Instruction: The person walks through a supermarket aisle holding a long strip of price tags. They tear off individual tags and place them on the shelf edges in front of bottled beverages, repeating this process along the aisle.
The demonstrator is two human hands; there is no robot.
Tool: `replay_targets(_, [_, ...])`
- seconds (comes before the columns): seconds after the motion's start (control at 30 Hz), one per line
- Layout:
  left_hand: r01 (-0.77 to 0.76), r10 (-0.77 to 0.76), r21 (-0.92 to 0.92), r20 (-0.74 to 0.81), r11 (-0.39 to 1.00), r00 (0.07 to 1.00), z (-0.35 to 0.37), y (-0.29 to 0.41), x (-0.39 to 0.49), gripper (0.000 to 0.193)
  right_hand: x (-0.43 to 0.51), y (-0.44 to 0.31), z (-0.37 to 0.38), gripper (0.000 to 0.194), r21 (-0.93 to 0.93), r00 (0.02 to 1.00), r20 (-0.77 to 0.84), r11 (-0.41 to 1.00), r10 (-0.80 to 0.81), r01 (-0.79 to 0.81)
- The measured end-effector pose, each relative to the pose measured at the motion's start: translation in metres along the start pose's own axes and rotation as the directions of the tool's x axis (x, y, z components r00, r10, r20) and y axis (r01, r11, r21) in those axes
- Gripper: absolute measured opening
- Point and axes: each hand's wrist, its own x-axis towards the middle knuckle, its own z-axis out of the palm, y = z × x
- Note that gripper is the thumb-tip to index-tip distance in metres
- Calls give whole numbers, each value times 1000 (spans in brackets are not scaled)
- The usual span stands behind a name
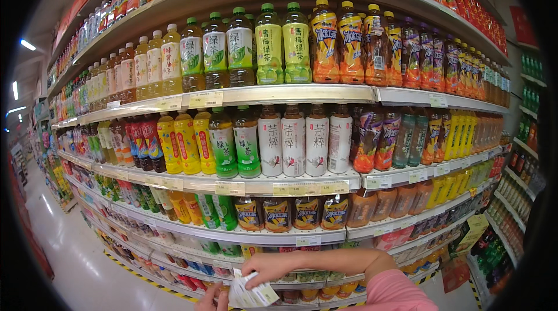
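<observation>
My right hand [268,267] reaches in from the lower right, below a pink sleeve, and its fingers are closed on a small stack of white paper shelf tags [252,292]. Close to the left edge of these tags is my left hand [212,299], partly cut off by the bottom of the picture; whether it touches them is unclear. In front of both hands stands a tall shelf unit of bottled drinks. White tea bottles [293,141] stand on a middle shelf, and bottles with orange-and-blue labels [277,214] stand on the shelf below.
Price tags line the shelf edges [310,187]. Green-capped tea bottles [270,45] fill a higher shelf. Yellow-and-black tape [144,282] runs along the floor at the unit's base. An aisle floor [56,228] lies left; a carton [468,234] and more bottle shelves are right.
</observation>
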Motion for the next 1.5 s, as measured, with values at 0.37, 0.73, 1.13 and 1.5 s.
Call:
replay_targets(0.37, [-132,148,-380,12,915,989,50,-4,8,21,-22,-28,-3,36,-135,1000,-13,991,-5,3])
replay_targets(0.73, [-251,174,-400,-218,881,960,57,6,14,9,-46,-42,-10,31,-43,967,-254,999,-3,-8])
replay_targets(1.13, [-179,135,-726,-119,664,984,53,14,35,15,-68,-52,-38,24,285,847,-402,927,348,-245])
replay_targets(1.5, [-228,109,-729,-208,645,972,40,10,60,21,-78,-37,-53,25,335,750,-481,886,454,-321])
